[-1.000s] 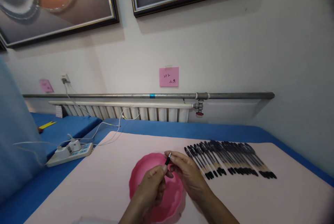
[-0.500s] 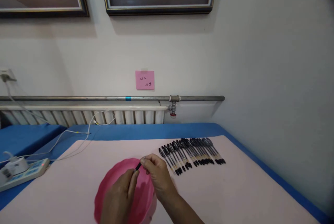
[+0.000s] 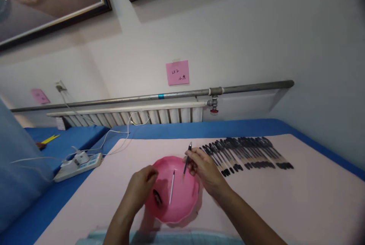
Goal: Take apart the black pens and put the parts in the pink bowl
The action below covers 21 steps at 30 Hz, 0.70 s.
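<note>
My right hand (image 3: 203,169) pinches a pen (image 3: 187,161) between thumb and fingers over the right side of the pink basin (image 3: 186,216). This pen is tilted, with its dark end up and its clear end down. My left hand (image 3: 141,186) is above the basin's left rim, fingers loosely bent and apart from the pen. Just below those fingers is a small black piece (image 3: 157,197), blurred, which looks like a pen cap. A white pen refill (image 3: 172,188) with a dark tip lies inside the basin.
A row of several black-capped pens (image 3: 242,153) lies on the pink sheet (image 3: 242,207) to the right. At left, a power strip (image 3: 80,167) with plugs and white cables sits on the blue surface. A radiator (image 3: 142,116) and pipe run along the wall behind.
My hands, earlier together at a small black piece over the basin, have moved apart. The black piece is now below my left hand, and my right hand holds the pen. The view has shifted and tilted.
</note>
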Each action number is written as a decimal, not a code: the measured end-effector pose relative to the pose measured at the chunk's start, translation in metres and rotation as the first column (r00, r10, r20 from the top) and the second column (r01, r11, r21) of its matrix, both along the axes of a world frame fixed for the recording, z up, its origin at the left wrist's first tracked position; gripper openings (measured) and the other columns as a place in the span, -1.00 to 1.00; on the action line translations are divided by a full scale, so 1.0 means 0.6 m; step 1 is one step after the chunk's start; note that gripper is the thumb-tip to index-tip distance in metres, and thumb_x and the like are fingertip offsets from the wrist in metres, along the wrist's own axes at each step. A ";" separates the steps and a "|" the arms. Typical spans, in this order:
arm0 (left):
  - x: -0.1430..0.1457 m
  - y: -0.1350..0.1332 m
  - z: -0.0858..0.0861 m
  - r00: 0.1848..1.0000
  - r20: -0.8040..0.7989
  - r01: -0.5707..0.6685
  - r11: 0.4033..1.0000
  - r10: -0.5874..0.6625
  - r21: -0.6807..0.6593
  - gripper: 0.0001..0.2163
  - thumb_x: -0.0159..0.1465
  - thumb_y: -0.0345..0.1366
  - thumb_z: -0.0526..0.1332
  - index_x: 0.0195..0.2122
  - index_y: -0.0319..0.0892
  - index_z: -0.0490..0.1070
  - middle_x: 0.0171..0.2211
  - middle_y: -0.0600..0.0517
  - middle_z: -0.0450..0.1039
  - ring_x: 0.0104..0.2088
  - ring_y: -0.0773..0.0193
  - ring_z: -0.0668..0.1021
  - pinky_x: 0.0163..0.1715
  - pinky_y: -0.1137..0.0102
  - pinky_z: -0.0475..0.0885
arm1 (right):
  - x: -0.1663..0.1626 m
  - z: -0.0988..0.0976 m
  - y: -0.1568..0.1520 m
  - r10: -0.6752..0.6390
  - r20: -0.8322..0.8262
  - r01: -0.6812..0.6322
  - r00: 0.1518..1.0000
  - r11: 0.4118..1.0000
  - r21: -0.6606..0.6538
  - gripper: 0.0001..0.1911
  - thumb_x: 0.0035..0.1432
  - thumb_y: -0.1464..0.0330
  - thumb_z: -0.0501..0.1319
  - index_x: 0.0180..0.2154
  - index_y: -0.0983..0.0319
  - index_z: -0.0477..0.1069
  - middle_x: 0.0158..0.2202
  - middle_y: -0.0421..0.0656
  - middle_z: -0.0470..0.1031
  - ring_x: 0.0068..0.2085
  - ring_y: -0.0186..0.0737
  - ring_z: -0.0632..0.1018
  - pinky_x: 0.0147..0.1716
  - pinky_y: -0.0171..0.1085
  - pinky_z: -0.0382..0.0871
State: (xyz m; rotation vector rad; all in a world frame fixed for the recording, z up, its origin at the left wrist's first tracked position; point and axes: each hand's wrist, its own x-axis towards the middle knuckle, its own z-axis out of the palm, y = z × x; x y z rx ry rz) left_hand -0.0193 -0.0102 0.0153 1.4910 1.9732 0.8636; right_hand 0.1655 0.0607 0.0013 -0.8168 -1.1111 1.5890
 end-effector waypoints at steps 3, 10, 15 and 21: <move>0.009 0.001 -0.022 0.991 -0.102 -0.093 0.991 0.084 -0.091 -0.82 -0.08 -0.36 0.22 -0.75 -0.10 0.24 -0.67 -0.01 0.37 -0.35 0.02 0.52 -0.24 0.26 0.29 | 0.002 0.003 0.000 -0.002 0.013 0.002 1.000 1.000 -0.003 -0.76 -0.02 0.19 0.23 -0.51 0.23 0.32 -0.60 -0.28 0.38 -0.62 -0.43 0.28 -0.65 -0.39 0.10; 0.063 0.011 -0.050 0.983 -0.021 -0.182 0.979 0.181 -0.097 -0.68 -0.14 -0.38 0.28 -0.77 -0.05 0.07 -0.75 0.01 0.23 -0.26 -0.22 0.51 -0.10 -0.02 0.18 | 0.001 0.008 -0.007 0.005 0.084 -0.008 0.996 0.999 0.031 -0.76 0.00 0.19 0.22 -0.51 0.22 0.30 -0.66 -0.32 0.32 -0.63 -0.42 0.29 -0.63 -0.39 0.15; 0.050 0.019 -0.050 0.966 0.147 -0.212 0.977 0.214 -0.033 -0.81 -0.07 -0.38 0.28 -0.65 -0.08 0.22 -0.72 0.06 0.26 -0.32 -0.09 0.53 -0.16 0.10 0.26 | -0.001 0.011 -0.015 0.043 0.151 -0.055 0.988 0.995 0.078 -0.75 0.04 0.18 0.20 -0.50 0.20 0.30 -0.66 -0.32 0.36 -0.61 -0.39 0.33 -0.62 -0.40 0.15; 0.023 0.025 -0.013 0.777 0.604 -0.217 0.976 0.176 -0.005 -0.78 0.04 -0.37 0.26 -0.25 -0.20 0.39 -0.52 0.03 0.49 -0.49 0.25 0.54 -0.49 0.42 0.39 | -0.013 0.014 -0.041 0.224 0.348 -0.285 0.910 0.949 0.134 -0.82 0.13 0.23 0.09 -0.29 0.15 0.38 -0.67 -0.34 0.38 -0.70 -0.39 0.27 -0.67 -0.39 0.10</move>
